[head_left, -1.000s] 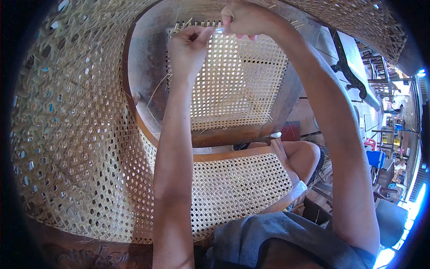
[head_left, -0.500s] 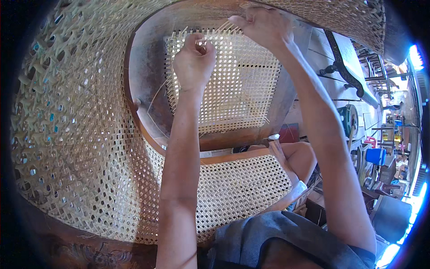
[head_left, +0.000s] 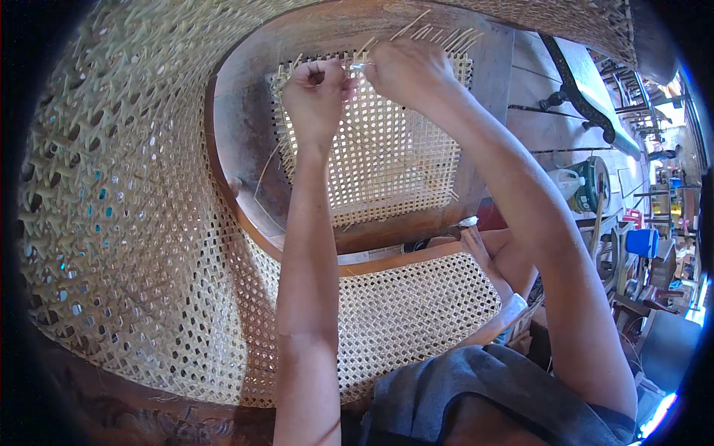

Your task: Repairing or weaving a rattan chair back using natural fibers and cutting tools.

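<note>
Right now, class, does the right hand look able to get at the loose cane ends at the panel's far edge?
Probably yes: the right hand is over the far edge of the panel, the loose cane ends fan out just beyond it, and nothing visible blocks the way.

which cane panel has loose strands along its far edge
The middle panel, under the right hand, with strands poking past its far edge; the lower panel and big curved panel show no such row.
</note>
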A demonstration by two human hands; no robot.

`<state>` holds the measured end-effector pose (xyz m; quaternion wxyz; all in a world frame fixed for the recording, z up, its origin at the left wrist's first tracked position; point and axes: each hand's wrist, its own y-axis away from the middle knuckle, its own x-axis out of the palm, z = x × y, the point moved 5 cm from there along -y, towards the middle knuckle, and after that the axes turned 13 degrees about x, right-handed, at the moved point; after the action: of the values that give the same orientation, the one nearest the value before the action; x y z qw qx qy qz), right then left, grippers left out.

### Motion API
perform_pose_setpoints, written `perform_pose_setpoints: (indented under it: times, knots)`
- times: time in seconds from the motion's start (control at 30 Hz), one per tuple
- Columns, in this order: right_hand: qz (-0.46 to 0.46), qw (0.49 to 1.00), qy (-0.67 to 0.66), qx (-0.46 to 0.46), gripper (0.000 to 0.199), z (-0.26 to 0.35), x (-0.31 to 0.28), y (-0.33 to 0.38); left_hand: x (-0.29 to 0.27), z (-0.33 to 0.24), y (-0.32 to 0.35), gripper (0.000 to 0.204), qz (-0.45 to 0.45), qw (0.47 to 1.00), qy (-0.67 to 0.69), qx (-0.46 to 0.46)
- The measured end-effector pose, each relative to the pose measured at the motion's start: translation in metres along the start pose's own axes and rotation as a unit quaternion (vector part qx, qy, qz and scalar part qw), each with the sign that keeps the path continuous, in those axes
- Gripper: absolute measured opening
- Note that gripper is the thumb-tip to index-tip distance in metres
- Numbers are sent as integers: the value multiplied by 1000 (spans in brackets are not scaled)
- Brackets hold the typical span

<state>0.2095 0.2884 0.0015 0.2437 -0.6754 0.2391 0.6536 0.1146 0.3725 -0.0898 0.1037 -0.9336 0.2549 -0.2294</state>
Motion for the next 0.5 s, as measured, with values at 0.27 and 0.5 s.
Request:
perform_pose_setpoints:
  times: [0.27, 0.5]
  knots:
    - [25, 992, -113, 40, 39, -8, 11, -4, 3, 2, 2, 15, -45, 990, -107, 76]
    - [12, 990, -140, 25, 41, -12, 17, -10, 2, 7, 3, 19, -43, 989, -116, 77]
